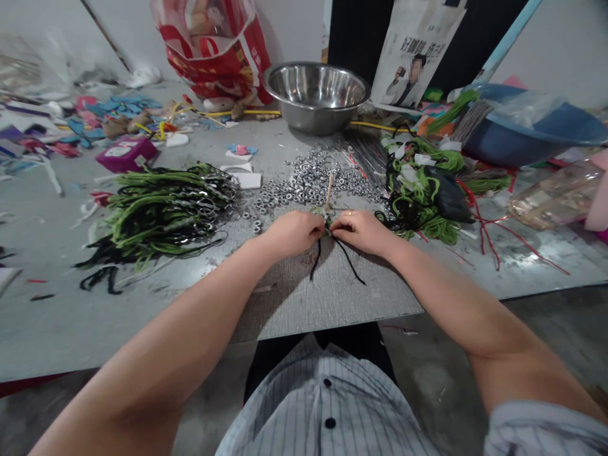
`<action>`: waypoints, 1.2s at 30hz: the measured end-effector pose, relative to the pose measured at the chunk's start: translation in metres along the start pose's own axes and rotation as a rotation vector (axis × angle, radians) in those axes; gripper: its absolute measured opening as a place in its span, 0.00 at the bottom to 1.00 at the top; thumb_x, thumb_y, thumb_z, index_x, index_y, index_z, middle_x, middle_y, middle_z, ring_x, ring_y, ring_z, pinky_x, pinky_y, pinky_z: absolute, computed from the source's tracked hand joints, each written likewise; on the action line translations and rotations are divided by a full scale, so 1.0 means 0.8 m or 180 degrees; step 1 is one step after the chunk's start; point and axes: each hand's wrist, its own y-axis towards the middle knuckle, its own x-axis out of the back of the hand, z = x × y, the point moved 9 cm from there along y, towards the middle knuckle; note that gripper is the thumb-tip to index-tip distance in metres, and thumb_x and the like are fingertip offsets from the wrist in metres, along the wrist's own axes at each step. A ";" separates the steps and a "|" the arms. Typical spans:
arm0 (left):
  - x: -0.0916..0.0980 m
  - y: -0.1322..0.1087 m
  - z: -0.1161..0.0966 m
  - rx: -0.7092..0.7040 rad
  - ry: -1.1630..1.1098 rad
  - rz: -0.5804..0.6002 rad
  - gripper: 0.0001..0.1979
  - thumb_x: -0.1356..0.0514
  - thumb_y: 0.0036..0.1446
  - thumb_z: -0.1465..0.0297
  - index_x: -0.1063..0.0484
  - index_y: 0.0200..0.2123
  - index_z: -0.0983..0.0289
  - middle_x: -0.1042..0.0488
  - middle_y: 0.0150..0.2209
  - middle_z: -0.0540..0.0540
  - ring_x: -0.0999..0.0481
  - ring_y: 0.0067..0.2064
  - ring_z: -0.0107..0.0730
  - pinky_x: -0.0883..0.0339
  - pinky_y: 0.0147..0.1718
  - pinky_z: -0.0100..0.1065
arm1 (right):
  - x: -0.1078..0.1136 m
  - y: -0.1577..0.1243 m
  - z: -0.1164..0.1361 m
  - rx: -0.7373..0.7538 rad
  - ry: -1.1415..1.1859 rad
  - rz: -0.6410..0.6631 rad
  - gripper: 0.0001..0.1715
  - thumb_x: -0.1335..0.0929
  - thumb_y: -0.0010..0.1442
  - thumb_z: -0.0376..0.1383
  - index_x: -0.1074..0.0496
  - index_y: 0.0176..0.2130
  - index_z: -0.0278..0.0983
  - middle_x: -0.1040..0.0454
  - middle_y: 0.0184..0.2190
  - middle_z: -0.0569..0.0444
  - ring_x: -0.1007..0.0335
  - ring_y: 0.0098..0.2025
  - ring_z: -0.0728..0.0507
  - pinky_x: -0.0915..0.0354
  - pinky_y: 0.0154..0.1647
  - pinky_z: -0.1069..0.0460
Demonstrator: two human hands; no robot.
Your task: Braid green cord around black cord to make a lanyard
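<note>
My left hand (295,233) and my right hand (365,232) meet near the table's front middle, fingers closed in a pinch on a black cord (350,261). Two dark ends of it trail toward me on the tabletop. A bit of green shows at the fingertips, largely covered by them. Just beyond my hands a thin wooden stick (329,189) points upward. Small silver metal rings (308,177) lie heaped behind it. To the left rests a thick bundle of green and black cords (166,212) with metal rings at one end.
A steel bowl (316,117) stands at the back, beside a red and white bag (213,60). Green cord hanks (434,221) lie to the right, near a blue basin (517,142) and a clear plastic bottle (551,196). A purple box (126,154) sits at left.
</note>
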 end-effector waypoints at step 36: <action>-0.002 0.001 0.002 0.0237 0.0301 -0.0092 0.12 0.45 0.55 0.65 0.26 0.40 0.61 0.25 0.38 0.54 0.26 0.40 0.35 0.36 0.35 0.33 | 0.000 0.002 0.003 -0.0138 0.0020 -0.0197 0.05 0.35 0.50 0.31 0.29 0.26 0.35 0.32 0.26 0.54 0.36 0.30 0.48 0.43 0.33 0.53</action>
